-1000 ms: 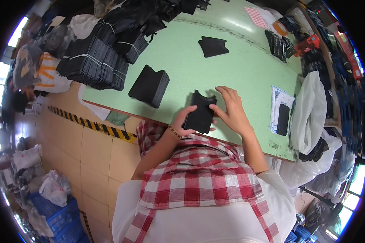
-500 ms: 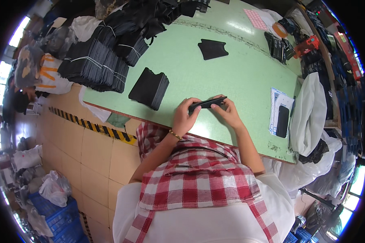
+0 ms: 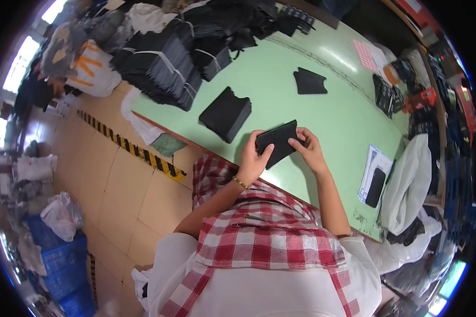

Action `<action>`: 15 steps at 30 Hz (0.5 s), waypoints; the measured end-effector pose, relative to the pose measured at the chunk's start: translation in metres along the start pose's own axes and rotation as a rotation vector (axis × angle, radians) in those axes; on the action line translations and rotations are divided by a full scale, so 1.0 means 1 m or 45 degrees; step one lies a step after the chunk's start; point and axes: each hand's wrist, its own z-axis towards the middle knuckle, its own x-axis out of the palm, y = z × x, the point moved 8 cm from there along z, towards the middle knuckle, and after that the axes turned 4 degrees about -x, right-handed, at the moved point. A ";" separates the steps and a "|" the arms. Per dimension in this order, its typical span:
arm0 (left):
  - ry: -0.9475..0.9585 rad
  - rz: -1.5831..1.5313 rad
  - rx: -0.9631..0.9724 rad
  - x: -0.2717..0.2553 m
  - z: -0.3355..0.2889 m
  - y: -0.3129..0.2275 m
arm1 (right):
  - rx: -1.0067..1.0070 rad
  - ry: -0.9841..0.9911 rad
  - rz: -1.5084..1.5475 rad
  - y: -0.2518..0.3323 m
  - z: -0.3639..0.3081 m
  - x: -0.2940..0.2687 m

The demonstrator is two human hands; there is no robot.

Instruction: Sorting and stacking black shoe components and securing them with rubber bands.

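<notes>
Over the front of the table, both my hands hold a flat black cut piece (image 3: 278,143), its broad face tilted up toward me. My left hand (image 3: 254,160) grips its left edge, with the thumb on the face and the fingers behind. At the right edge, my right hand (image 3: 310,151) pinches it the same way. Whether it is one layer or several, I cannot tell. Left of my hands lies a neat stack of similar black pieces (image 3: 225,115), notched at the far end. Farther off, a few loose black pieces (image 3: 310,83) lie overlapping.
Tied bundles of black pieces (image 3: 158,66) crowd the far left of the green table (image 3: 280,111). At the right are papers with a phone (image 3: 375,187), a white plastic bag (image 3: 407,182) and a red tool (image 3: 420,100). Blue crates (image 3: 63,264) stand on the floor at left.
The black piece has turned from nearly edge-on to showing its broad face. My hands stay on its two sides. The whole view has swung, shifting the table's contents rightward.
</notes>
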 end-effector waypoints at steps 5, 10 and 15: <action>-0.196 -0.148 0.087 -0.067 0.003 -0.075 | -0.085 0.344 -0.100 0.072 0.066 0.077; -0.250 -0.094 0.107 -0.117 0.023 -0.084 | -0.089 0.451 -0.229 0.084 0.127 0.123; -0.432 1.283 0.253 -0.112 0.029 -0.086 | -0.460 0.358 -1.131 0.047 0.139 0.130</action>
